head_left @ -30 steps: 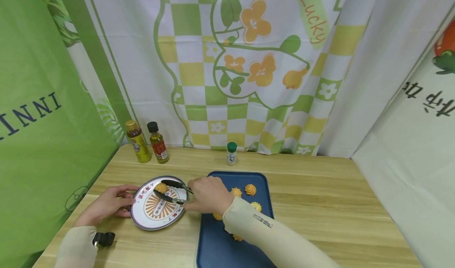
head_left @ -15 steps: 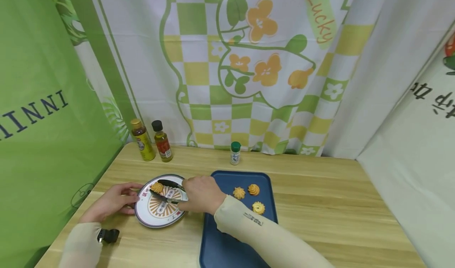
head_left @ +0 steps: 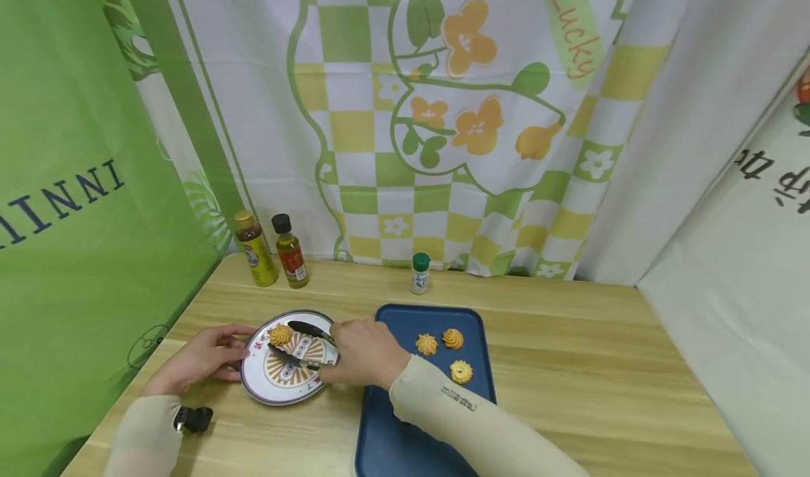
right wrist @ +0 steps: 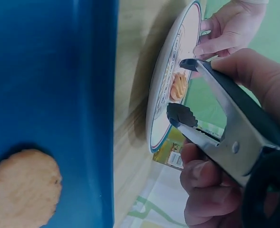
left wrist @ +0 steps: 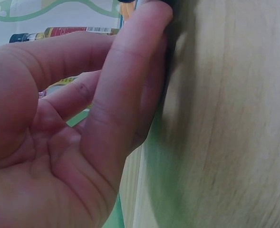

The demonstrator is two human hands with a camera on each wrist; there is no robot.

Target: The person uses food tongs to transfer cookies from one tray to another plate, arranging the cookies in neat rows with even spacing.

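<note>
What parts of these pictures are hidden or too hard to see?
- Head view: part of the blue tray is hidden under the right sleeve.
- Head view: the bottle labels are too small to read.
- Left wrist view: the left hand fills the frame, hiding the plate.
- Right wrist view: the tongs are cut off by the edge.

Two sauce bottles (head_left: 272,250) stand at the table's (head_left: 569,364) ten o'clock corner; a green-capped shaker (head_left: 419,274) stands at twelve, before the checked curtain (head_left: 443,111).
</note>
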